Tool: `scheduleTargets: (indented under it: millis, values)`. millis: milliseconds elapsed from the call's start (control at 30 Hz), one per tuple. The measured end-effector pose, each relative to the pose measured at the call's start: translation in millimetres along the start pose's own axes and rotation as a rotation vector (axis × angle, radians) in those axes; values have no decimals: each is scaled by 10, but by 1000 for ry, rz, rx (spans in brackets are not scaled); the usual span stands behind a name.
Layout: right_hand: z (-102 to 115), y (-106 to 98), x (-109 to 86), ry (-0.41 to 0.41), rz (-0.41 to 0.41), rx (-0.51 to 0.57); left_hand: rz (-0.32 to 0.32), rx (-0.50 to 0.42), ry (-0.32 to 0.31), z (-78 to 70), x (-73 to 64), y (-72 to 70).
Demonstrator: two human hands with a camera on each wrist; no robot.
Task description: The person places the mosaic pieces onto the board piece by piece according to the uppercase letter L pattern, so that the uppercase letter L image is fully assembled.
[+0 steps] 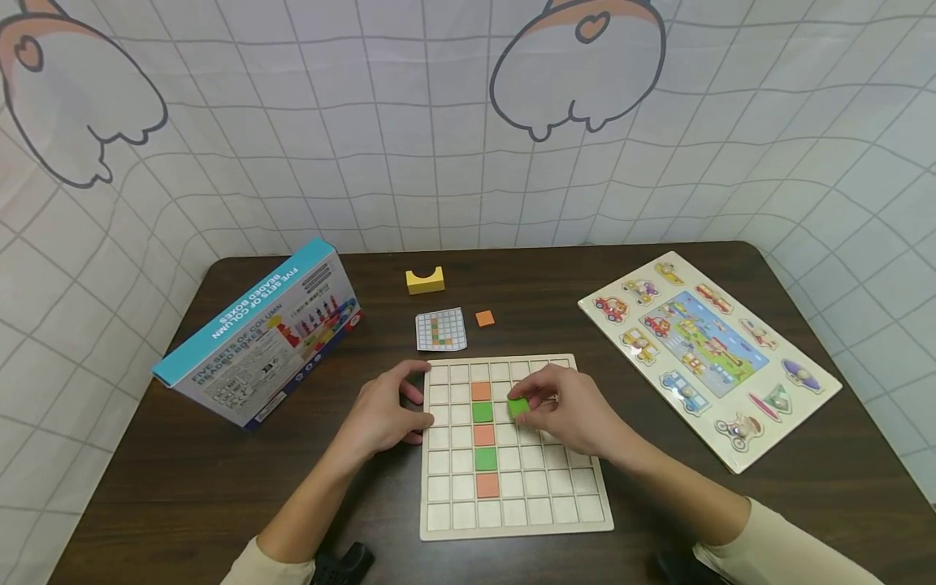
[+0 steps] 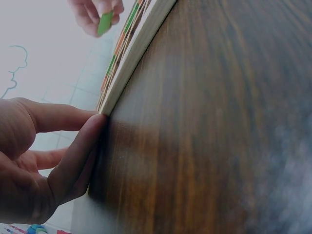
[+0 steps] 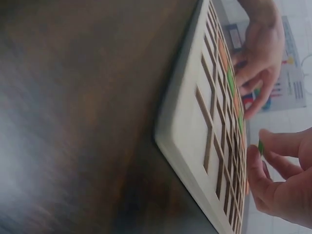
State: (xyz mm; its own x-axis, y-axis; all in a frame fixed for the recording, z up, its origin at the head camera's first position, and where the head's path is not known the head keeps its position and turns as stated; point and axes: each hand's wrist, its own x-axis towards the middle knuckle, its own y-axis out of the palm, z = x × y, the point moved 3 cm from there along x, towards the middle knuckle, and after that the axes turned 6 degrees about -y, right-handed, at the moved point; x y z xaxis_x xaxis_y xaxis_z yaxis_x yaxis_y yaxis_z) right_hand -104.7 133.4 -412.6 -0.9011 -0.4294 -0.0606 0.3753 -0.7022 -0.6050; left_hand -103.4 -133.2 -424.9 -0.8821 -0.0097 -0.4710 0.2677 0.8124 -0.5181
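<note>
A pale wooden grid board (image 1: 517,535) lies on the dark table. One of its columns holds orange and green square tiles in turn, from an orange tile (image 1: 480,392) near the top to another orange tile (image 1: 487,485) lower down. Over the board, my right hand (image 1: 574,410) pinches a green square tile (image 1: 517,407) between thumb and fingers, to the right of that column. My left hand (image 1: 382,413) touches the board's left edge with thumb and fingertips, fingers spread. In the left wrist view, the left thumb (image 2: 80,146) presses against the board's side.
Behind the board lie a small pattern card (image 1: 441,330), a loose orange tile (image 1: 485,318) and a yellow block with a curved notch (image 1: 426,282). A blue and white toy box (image 1: 281,345) stands at the left. At the right lies a picture puzzle board (image 1: 731,439).
</note>
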Motion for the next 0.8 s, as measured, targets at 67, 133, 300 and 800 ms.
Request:
scheduleTargets:
  millis: [67,133,300,800]
  values:
    - [10,25,-53,8,4,17,1,2,-3,1,2,-1]
    - [23,43,-104,16,-1,33,2,5,-6,2,4,-1]
    - [46,81,-220,21,-18,49,4,7,-8,5,10,-1]
    - [159,262,-426,-29,23,21,-4,-19,34,16,9,9]
